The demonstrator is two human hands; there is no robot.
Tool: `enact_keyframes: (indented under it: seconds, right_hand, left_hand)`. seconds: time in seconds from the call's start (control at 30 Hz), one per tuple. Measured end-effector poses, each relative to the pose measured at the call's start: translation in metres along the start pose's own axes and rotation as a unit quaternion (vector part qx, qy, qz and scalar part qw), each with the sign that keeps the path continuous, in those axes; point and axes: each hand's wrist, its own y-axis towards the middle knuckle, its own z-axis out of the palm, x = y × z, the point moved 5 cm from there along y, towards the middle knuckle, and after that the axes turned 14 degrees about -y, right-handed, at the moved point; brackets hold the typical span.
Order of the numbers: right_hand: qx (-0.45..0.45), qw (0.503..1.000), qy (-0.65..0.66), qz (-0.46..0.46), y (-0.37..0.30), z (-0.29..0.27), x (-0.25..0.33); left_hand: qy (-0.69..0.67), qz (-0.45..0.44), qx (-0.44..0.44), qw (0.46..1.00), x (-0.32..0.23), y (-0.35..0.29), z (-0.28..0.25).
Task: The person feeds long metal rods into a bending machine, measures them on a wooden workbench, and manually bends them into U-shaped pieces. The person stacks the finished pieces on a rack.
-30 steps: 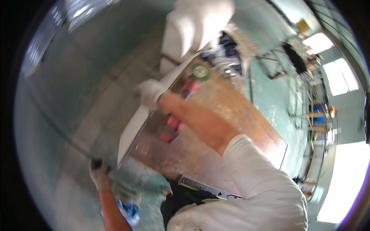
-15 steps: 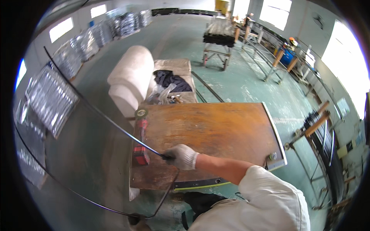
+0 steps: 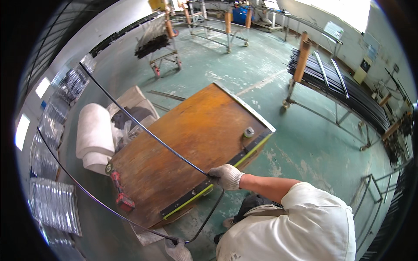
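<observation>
Tabletop [image 3: 187,135]: centre, before the person.
Bent rod [image 3: 146,129]: one long side across the tabletop, other past its near left corner.
Right hand [image 3: 228,176]: on first side, by near edge.
Left hand [image 3: 178,251]: on other side, lower left.
Power tool [image 3: 122,191]: on tabletop's left end; disc [image 3: 109,168] just beyond.
Straightedge [image 3: 194,192]: along near edge.
Round piece [image 3: 248,132]: on tabletop, right end.
Large roll [image 3: 93,132]: behind left end.
Loaded rack [image 3: 333,87]: right, well apart.
Wrapped stacks [image 3: 54,204]: far left.
</observation>
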Motion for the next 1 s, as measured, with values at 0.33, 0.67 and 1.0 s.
enact_keyframes:
  seconds: [0.33,0.67,1.0]
  right_hand:
    - [-0.066,0.993,-0.025,0.097,-0.129,-0.129,-0.202]
    - [-0.077,0.981,0.033,0.173,-0.154,-0.180,-0.359]
    - [0.065,0.971,-0.045,0.225,-0.077,-0.167,-0.429]
  left_hand:
    - [-0.149,-0.038,0.112,0.982,-0.061,-0.064,0.216]
    - [-0.202,-0.154,0.185,0.949,-0.100,-0.070,0.381]
    - [-0.128,-0.162,0.193,0.959,-0.066,-0.010,0.462]
